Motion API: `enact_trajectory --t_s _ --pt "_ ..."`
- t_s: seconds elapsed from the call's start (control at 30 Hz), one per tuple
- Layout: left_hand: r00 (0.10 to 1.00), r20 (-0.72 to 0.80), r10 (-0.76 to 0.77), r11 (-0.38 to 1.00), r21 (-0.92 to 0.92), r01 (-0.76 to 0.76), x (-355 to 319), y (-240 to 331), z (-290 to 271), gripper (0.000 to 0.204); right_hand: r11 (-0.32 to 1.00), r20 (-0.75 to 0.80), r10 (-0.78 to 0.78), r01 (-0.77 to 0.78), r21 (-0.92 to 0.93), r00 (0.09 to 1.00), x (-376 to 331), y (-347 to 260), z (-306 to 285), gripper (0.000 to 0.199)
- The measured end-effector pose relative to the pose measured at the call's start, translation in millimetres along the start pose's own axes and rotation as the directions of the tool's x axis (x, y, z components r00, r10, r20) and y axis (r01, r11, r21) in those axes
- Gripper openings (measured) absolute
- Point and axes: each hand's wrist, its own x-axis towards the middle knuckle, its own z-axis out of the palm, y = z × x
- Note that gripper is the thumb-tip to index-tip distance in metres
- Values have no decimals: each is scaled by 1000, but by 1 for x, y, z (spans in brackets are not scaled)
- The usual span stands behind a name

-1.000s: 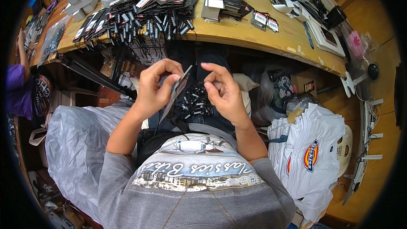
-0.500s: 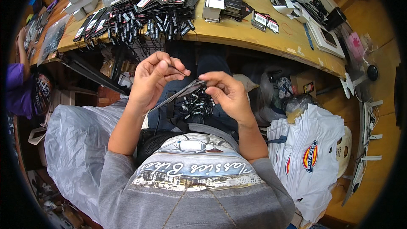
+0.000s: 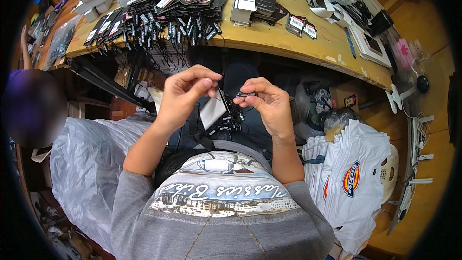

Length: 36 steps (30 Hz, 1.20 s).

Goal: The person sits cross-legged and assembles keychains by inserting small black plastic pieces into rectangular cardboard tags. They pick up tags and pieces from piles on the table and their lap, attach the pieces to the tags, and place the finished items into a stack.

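My left hand (image 3: 191,90) is closed in a pinch at the upper end of a hang tag (image 3: 212,114), whose pale face slants down over my lap. Exactly where the fingertips grip it is partly hidden. To its right, my right hand (image 3: 265,106) pinches a small black tag string fastener (image 3: 244,95) between thumb and fingers. Beneath both hands, a heap of black tag strings (image 3: 232,124) with small printed fasteners lies on my lap, partly covered by the tag.
Strung black hang tags (image 3: 171,17) overhang the front edge of the wooden table (image 3: 284,36). Further right are stacked tags (image 3: 243,5) and small barcode cards (image 3: 301,25). Folded white shirts (image 3: 351,178) lie at my right, a grey plastic bag (image 3: 91,168) at my left. Another person's arm (image 3: 25,48) shows far left.
My hands have moved slightly apart and to the right. The tag, earlier seen edge-on and reaching my right hand, now hangs face-on by my left. A black fastener now shows in my right fingers.
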Motion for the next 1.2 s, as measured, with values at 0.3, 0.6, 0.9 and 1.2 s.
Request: enact_trajectory --t_s 0.3,0.6,0.9,1.2 --pt "1000 26 -1 988 157 -3 -4 -3 20 14 985 -79 -168 164 -60 983 -7 -1 13 14" --pt "1000 -4 -31 991 130 31 -2 -2 21 21 971 -88 -218 207 -120 972 -7 -1 15 14" --pt "997 66 -52 990 132 43 4 0 18 21 990 -20 -142 142 15 990 -4 3 7 11" --pt "980 186 -70 961 275 17 11 -2 16 19 995 1 -80 79 52 997 -5 5 4 11"
